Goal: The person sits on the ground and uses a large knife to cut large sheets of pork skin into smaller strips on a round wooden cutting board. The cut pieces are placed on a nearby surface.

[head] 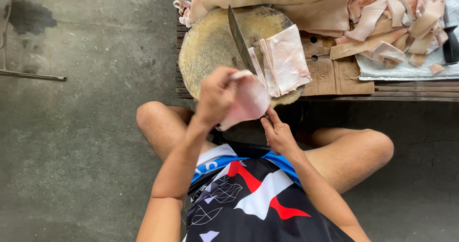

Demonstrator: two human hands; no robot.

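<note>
here, the left hand [216, 94] grips a pale meat slab [248, 100].
right hand [278, 133] holds the knife [240, 40] over the round chopping block [206, 46].

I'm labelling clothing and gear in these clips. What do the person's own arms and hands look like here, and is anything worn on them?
Both arms are bare from above the elbow down: no sleeves reach them. The left hand and right hand wear no gloves, and no rings, watch or bands show. The sleeveless-looking shirt is black with red, white and blue shapes and white leaf outlines.
</note>
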